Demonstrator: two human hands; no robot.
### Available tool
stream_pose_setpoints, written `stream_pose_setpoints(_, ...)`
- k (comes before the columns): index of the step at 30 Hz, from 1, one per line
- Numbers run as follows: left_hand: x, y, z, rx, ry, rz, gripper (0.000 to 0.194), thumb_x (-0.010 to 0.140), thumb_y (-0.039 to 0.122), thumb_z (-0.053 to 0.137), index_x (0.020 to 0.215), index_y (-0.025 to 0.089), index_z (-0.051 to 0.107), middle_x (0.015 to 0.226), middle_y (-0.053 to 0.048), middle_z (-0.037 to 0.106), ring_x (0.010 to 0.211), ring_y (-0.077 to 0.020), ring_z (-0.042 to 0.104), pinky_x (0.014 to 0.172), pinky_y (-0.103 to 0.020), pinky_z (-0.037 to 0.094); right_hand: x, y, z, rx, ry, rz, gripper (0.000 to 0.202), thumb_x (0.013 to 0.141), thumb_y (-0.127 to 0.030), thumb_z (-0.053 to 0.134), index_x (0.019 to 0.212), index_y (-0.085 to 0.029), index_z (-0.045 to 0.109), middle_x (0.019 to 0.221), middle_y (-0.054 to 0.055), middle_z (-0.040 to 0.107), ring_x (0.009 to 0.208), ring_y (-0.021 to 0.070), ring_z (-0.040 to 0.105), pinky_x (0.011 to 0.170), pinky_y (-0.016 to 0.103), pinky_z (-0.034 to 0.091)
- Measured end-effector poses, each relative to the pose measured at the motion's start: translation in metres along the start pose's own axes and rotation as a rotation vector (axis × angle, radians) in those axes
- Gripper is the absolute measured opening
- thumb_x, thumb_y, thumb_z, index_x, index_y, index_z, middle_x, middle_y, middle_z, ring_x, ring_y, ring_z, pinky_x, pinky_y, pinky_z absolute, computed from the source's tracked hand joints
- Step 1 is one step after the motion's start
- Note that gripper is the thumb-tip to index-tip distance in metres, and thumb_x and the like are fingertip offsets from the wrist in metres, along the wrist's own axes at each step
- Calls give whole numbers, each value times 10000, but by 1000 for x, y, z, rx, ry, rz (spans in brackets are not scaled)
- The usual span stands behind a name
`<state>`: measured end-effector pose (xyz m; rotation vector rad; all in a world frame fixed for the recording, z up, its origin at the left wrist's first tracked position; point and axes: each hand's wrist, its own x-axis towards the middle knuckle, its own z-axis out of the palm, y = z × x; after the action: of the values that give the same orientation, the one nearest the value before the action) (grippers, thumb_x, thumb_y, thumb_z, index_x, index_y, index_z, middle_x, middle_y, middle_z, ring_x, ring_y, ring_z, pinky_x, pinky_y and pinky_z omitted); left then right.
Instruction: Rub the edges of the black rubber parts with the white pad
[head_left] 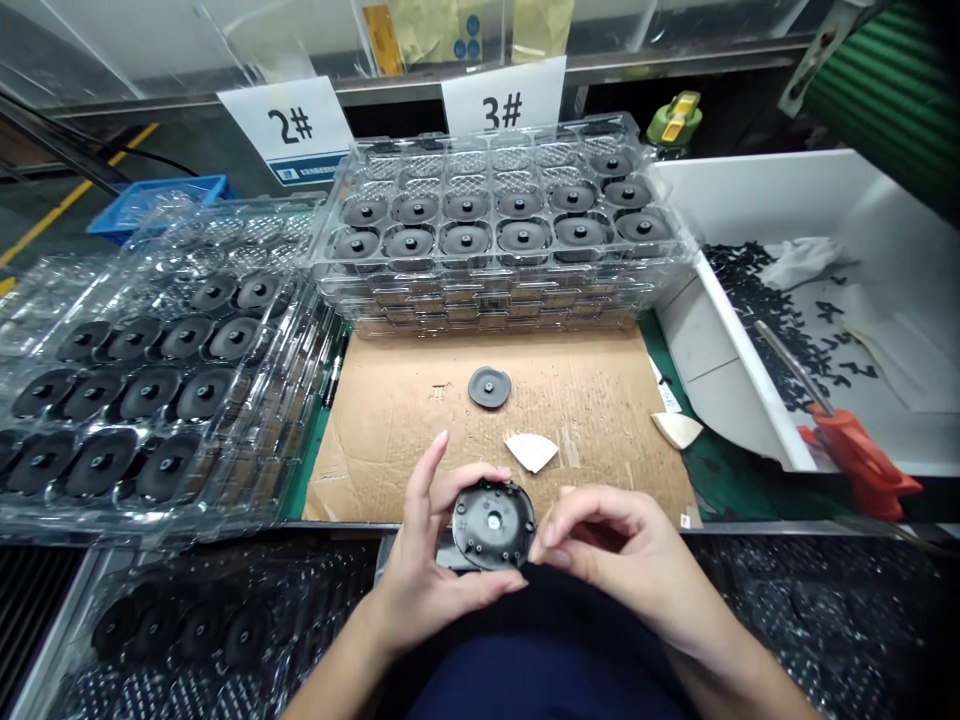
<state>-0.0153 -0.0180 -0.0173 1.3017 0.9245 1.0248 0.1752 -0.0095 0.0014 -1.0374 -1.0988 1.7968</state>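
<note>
My left hand grips a black plastic disc by its edges, with the studded underside facing up. My right hand is closed in a pinch at the right rim of that disc; whatever its fingertips hold is hidden. On the cardboard sheet beyond my hands lies another dark disc with a small central post. Between that disc and my hands rests a white fan-shaped piece. A similar cream piece lies at the right edge of the cardboard.
Stacked clear trays with dark discs stand at the back, more trays at left. A white bin of small black parts is at right, an orange-handled screwdriver across its edge. A green ribbed hose hangs upper right.
</note>
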Motion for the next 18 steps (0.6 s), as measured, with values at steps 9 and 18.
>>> stream_pose_setpoints(9, 4, 2, 1, 107, -13, 52, 1035, 625, 16, 679, 1346, 405, 47, 1226, -50, 510, 1148, -224, 480, 949, -387, 395, 0, -6, 0, -395, -21, -77, 178, 754, -191, 637, 923, -243, 647, 832, 5, 661, 764, 145, 586, 666, 264, 453)
stream_pose_setpoints(18, 3, 2, 5, 76, 31, 53, 1034, 607, 22, 695, 1342, 407, 78, 1198, -47, 526, 1120, -234, 498, 909, -391, 435, -5, 6, -15, 46, 28, -89, 170, 715, -186, 690, 862, -254, 640, 731, -23, 638, 654, 94, 576, 593, 207, 450)
